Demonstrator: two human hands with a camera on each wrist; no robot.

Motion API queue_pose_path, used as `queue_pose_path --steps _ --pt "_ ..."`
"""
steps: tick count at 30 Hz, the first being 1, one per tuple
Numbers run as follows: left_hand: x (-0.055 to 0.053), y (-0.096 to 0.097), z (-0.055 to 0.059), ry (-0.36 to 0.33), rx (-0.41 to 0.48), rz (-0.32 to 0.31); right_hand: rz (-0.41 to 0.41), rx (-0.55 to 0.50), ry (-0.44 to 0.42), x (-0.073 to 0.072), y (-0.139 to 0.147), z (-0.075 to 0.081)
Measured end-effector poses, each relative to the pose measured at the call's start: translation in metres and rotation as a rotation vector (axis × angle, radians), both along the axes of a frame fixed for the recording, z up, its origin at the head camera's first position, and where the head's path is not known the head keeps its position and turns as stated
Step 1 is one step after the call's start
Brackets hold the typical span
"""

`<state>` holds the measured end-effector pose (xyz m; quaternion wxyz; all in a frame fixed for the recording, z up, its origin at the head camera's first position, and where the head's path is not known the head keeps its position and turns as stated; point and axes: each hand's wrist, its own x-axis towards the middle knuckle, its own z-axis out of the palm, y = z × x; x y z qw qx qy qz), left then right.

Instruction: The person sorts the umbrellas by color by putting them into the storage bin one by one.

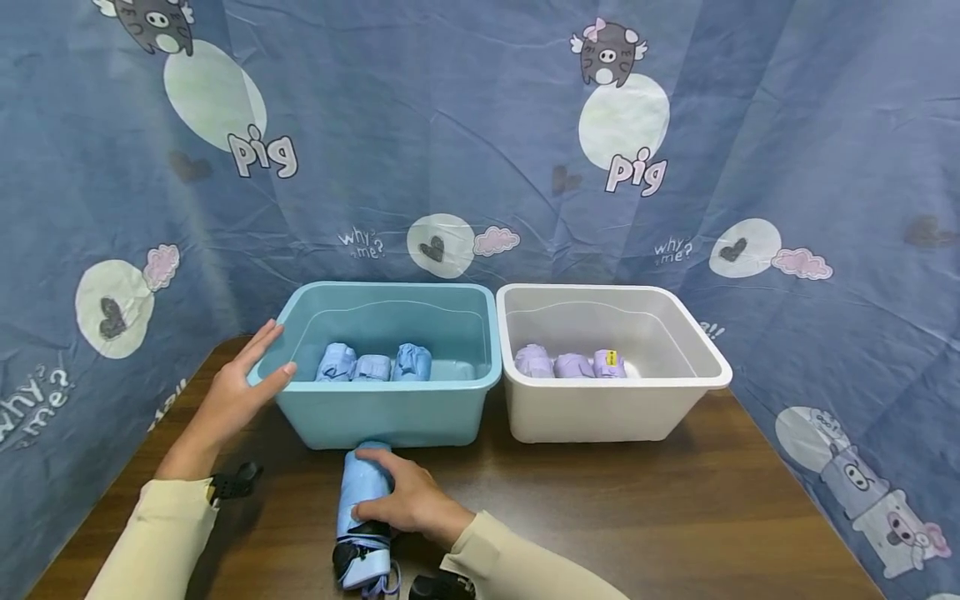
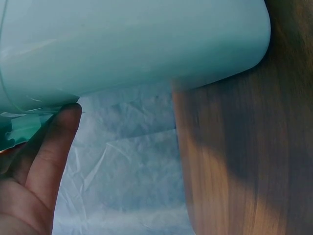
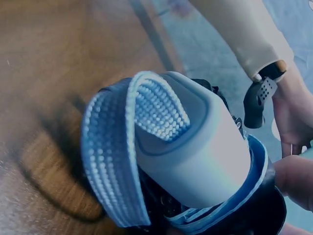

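In the head view a folded light-blue umbrella (image 1: 363, 487) lies lengthwise in front of the teal bin (image 1: 390, 417), its far end close by the bin's base. My right hand (image 1: 416, 496) grips it from the right, with thumb and fingers around its body. The umbrella's pale handle (image 3: 195, 152) and braided wrist strap (image 3: 110, 156) fill the right wrist view. At the teal bin's left rim my left hand (image 1: 238, 392) rests with straight, spread fingers. Several rolled blue bundles (image 1: 372, 367) stand in a row inside that bin.
A white bin (image 1: 585, 412) stands right beside the teal one and holds purple bundles (image 1: 573, 365), one with a yellow label. Both bins sit on a brown wooden table (image 1: 637, 517). Behind hangs a blue printed cloth (image 1: 480, 125).
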<state>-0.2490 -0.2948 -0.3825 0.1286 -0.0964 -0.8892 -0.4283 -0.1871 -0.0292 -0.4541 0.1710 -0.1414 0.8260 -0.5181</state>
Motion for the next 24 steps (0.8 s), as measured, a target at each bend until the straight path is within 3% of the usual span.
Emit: queue_pose_path --steps 6,9,17,24 --pt "-0.001 0.000 -0.001 -0.003 0.003 0.000 0.014 -0.140 -0.071 0.001 0.008 0.001" --pt "-0.001 0.000 -0.001 -0.005 -0.002 0.003 0.023 -0.165 -0.080 0.001 0.013 0.003" --pt "-0.002 0.000 0.001 0.009 -0.012 -0.001 0.054 -0.169 -0.006 0.003 0.026 0.014" --pt "-0.001 -0.002 -0.001 0.006 -0.018 -0.007 0.084 -0.247 -0.076 0.010 0.036 0.025"
